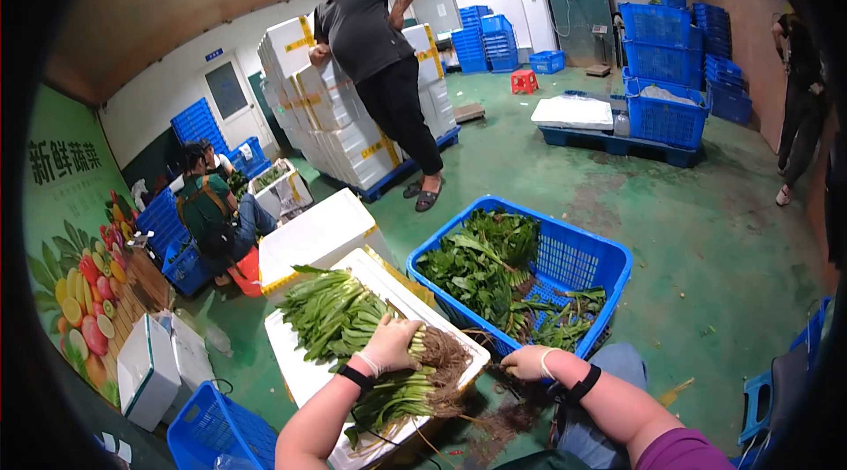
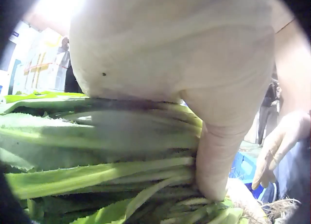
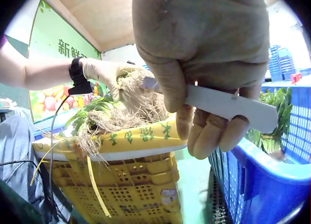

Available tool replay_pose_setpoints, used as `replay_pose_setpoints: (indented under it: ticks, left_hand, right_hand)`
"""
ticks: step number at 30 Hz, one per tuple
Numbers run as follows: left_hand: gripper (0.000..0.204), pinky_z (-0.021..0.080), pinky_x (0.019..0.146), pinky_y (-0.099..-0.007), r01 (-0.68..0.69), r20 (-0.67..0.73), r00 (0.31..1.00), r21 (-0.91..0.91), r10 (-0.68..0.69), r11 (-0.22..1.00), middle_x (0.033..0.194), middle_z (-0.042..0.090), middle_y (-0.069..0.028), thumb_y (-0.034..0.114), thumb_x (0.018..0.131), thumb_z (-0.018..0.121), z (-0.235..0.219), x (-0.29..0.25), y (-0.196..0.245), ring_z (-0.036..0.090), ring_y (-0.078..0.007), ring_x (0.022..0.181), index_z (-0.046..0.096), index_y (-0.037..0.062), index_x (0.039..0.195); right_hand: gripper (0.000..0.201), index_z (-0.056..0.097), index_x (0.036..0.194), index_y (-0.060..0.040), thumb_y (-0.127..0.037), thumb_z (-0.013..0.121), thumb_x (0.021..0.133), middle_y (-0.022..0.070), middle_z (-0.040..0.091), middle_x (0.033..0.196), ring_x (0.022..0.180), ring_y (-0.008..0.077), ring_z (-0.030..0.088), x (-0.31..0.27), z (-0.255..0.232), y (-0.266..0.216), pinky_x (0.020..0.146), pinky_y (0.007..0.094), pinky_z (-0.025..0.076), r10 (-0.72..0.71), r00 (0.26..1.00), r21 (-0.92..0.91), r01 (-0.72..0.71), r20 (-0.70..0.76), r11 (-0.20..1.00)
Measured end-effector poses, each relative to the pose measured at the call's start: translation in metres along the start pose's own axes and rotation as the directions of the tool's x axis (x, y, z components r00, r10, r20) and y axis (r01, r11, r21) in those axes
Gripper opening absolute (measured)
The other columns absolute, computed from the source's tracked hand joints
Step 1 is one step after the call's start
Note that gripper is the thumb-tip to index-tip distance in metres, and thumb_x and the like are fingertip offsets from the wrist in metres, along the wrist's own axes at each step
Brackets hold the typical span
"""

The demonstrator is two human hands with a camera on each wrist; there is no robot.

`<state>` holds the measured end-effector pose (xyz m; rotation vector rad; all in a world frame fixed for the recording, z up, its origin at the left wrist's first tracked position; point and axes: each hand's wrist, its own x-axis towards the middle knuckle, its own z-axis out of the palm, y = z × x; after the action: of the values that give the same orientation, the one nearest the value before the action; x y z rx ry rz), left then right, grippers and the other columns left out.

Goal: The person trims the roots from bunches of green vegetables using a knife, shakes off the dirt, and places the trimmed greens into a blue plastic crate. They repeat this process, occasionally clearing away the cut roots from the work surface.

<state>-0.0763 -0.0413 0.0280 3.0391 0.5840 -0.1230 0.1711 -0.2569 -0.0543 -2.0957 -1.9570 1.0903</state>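
Observation:
Leafy greens [image 1: 331, 307] with long serrated leaves lie in bunches on a white foam tray [image 1: 379, 276], roots [image 1: 445, 355] toward its right end. My gloved left hand [image 1: 393, 345] grips a bunch near the root end; in the left wrist view its thumb [image 2: 214, 161] presses down beside the stems. Just right of the tray, my gloved right hand [image 1: 527, 362] holds a small knife [image 3: 233, 107] by its white handle. Part of the blade shows past the thumb in the right wrist view, close to the roots.
A blue crate [image 1: 565, 227] with more greens stands right of the tray. Beneath the tray is a yellow crate [image 3: 121, 185]. A white foam box [image 1: 313, 236] sits beyond. One person [image 1: 375, 47] stands by stacked foam boxes; others sit at left. Root scraps [image 1: 503, 426] litter the floor.

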Motion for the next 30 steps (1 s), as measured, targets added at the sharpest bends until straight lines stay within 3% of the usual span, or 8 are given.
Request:
replay_pose_setpoints:
  ticks: [2, 8, 10, 13, 18, 20, 24, 30]
  left_hand:
    - [0.087, 0.030, 0.116, -0.0537, -0.014, -0.075, 0.997, 0.003, 0.014, 1.000, 0.117, 0.066, -0.0157, 0.037, 0.061, 0.088, 0.009, -0.001, -0.003, 0.059, -0.0326, 0.120, 0.053, 0.0097, 0.134]
    - [0.085, 0.025, 0.119, -0.0548, 0.016, -0.048, 0.999, -0.007, -0.016, 1.000, 0.125, 0.063, -0.0161, 0.038, 0.064, 0.087, 0.002, -0.009, 0.003, 0.056, -0.0314, 0.125, 0.052, 0.0103, 0.137]
    - [0.086, 0.030, 0.115, -0.0553, -0.016, -0.116, 0.993, 0.037, 0.020, 0.999, 0.119, 0.064, -0.0163, 0.042, 0.063, 0.088, 0.007, -0.012, 0.002, 0.058, -0.0349, 0.121, 0.052, 0.0104, 0.134]
    - [0.086, 0.030, 0.115, -0.0554, -0.003, -0.145, 0.989, 0.023, 0.006, 1.000, 0.119, 0.064, -0.0158, 0.041, 0.063, 0.088, 0.011, -0.013, 0.000, 0.058, -0.0349, 0.120, 0.051, 0.0103, 0.135]
    - [0.085, 0.025, 0.118, -0.0541, 0.073, -0.101, 0.992, -0.049, -0.078, 0.996, 0.127, 0.062, -0.0164, 0.033, 0.063, 0.088, 0.011, -0.017, 0.008, 0.055, -0.0349, 0.125, 0.052, 0.0090, 0.137]
    - [0.087, 0.028, 0.116, -0.0553, 0.041, -0.217, 0.974, -0.082, -0.058, 0.996, 0.122, 0.064, -0.0124, 0.040, 0.060, 0.091, 0.024, -0.015, 0.000, 0.056, -0.0338, 0.121, 0.054, 0.0109, 0.134]
    - [0.091, 0.026, 0.117, -0.0546, 0.091, -0.142, 0.984, -0.123, -0.108, 0.988, 0.125, 0.064, -0.0130, 0.038, 0.058, 0.092, 0.020, -0.013, 0.001, 0.055, -0.0329, 0.125, 0.054, 0.0118, 0.136]
    - [0.092, 0.023, 0.119, -0.0545, 0.103, -0.114, 0.986, -0.153, -0.121, 0.983, 0.128, 0.061, -0.0141, 0.037, 0.060, 0.091, 0.016, -0.013, 0.002, 0.052, -0.0353, 0.126, 0.051, 0.0108, 0.139]
  right_hand:
    - [0.043, 0.062, 0.137, -0.0160, -0.029, 0.050, 0.097, 0.0155, 0.069, 0.124, 0.114, 0.0348, 0.065, 0.003, 0.002, 0.003, 0.099, 0.0431, 0.049, -0.019, 1.000, -0.013, 0.019, -0.003, 1.000]
    - [0.044, 0.062, 0.136, -0.0156, -0.030, 0.050, 0.096, 0.0154, 0.069, 0.124, 0.114, 0.0346, 0.065, 0.000, 0.001, -0.002, 0.099, 0.0427, 0.049, -0.023, 1.000, 0.001, 0.023, -0.009, 1.000]
    - [0.044, 0.062, 0.136, -0.0157, -0.030, 0.050, 0.096, 0.0154, 0.069, 0.125, 0.114, 0.0349, 0.065, 0.003, 0.005, 0.002, 0.099, 0.0430, 0.049, -0.028, 1.000, -0.011, 0.028, -0.012, 1.000]
    - [0.044, 0.062, 0.136, -0.0155, -0.030, 0.051, 0.097, 0.0155, 0.069, 0.125, 0.115, 0.0354, 0.064, 0.004, 0.004, 0.003, 0.099, 0.0434, 0.049, -0.035, 0.999, -0.019, 0.034, -0.024, 0.999]
    - [0.044, 0.062, 0.135, -0.0154, -0.029, 0.048, 0.096, 0.0143, 0.066, 0.130, 0.121, 0.0343, 0.061, 0.000, 0.000, -0.004, 0.103, 0.0437, 0.047, -0.015, 1.000, 0.008, 0.015, 0.004, 1.000]
    - [0.044, 0.063, 0.135, -0.0149, -0.029, 0.049, 0.095, 0.0143, 0.066, 0.130, 0.121, 0.0341, 0.062, 0.000, 0.002, -0.004, 0.102, 0.0431, 0.048, 0.005, 1.000, 0.021, -0.005, -0.028, 1.000]
    - [0.042, 0.064, 0.133, -0.0145, -0.028, 0.051, 0.095, 0.0147, 0.067, 0.129, 0.120, 0.0346, 0.062, 0.001, 0.000, -0.001, 0.101, 0.0438, 0.048, -0.067, 0.998, -0.028, 0.067, -0.006, 0.997]
    - [0.043, 0.063, 0.134, -0.0154, -0.028, 0.049, 0.096, 0.0152, 0.066, 0.129, 0.120, 0.0352, 0.062, -0.003, 0.001, -0.005, 0.103, 0.0447, 0.047, -0.008, 1.000, 0.011, 0.008, -0.011, 1.000]
